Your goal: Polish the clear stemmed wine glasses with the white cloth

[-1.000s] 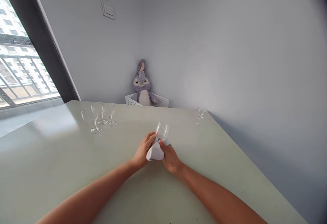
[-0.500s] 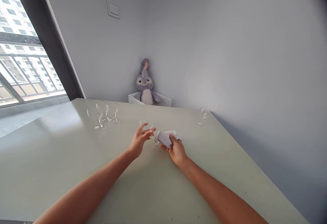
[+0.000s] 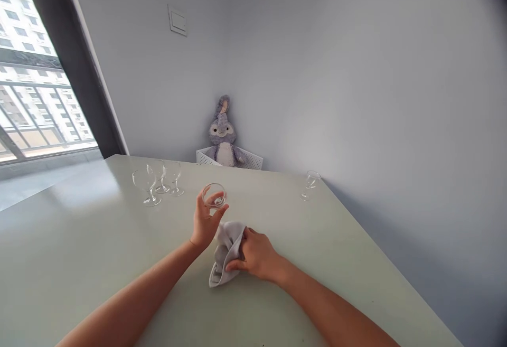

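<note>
My left hand point(image 3: 205, 219) is closed around the bowl of a clear stemmed glass point(image 3: 215, 196), whose round rim faces me; its stem and foot are hidden behind the bowl. Just below and to the right, my right hand point(image 3: 255, 253) grips a crumpled light grey cloth point(image 3: 226, 256), which hangs partly open beneath the left hand. Cloth and glass look apart, though I cannot tell for certain. Farther left on the table stands a group of three similar stemmed glasses point(image 3: 146, 182), upright. One more stemmed glass point(image 3: 311, 182) stands alone at the right.
The pale table point(image 3: 190, 305) runs to a grey wall on the right. Beyond its far edge, a grey plush rabbit point(image 3: 222, 131) sits in a white perforated basket point(image 3: 253, 161). A window point(image 3: 39, 104) with a railing outside is at the left.
The held glass has tipped so that its rim faces me and moved slightly left. My right hand has drawn the cloth off its lower part, down and left, and the cloth has spread out.
</note>
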Demonstrator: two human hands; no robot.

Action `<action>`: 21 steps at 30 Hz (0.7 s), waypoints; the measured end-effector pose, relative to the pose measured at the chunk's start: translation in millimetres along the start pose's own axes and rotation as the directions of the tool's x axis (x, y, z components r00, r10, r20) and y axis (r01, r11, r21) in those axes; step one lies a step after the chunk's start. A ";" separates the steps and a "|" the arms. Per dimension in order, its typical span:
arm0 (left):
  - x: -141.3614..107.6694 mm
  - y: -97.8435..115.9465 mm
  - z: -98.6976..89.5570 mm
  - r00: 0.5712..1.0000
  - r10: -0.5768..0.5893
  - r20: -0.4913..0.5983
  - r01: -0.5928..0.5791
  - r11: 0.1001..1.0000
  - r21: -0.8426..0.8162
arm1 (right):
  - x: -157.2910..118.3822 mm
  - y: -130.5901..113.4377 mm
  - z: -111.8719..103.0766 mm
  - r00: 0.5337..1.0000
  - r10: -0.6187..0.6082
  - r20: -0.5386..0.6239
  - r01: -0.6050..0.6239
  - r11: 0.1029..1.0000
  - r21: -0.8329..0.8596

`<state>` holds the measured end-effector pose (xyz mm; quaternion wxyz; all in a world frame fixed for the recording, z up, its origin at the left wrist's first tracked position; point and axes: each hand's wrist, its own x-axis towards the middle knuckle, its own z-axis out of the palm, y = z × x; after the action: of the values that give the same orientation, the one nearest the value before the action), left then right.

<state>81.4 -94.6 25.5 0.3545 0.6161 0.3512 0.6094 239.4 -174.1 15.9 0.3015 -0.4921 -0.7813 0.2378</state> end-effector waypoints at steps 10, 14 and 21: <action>-18.5 10.7 8.3 0.967 0.197 0.159 -0.222 0.962 0.158 | 43.4 -17.2 -20.4 0.973 -0.053 -0.225 0.011 0.983 -0.182; -25.6 3.1 14.0 0.964 0.140 0.228 -0.191 0.957 0.220 | 59.7 -0.8 -8.9 0.975 -0.020 -0.222 -0.002 0.996 -0.094; -19.1 -35.5 17.9 0.930 -0.201 0.307 0.019 0.862 0.506 | 56.5 100.8 -67.6 0.705 0.495 -0.507 -0.545 0.836 0.058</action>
<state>99.1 -93.5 -14.9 0.2760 0.7629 0.4619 0.3583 331.2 -76.9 9.5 0.3909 -0.7505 -0.5146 0.1386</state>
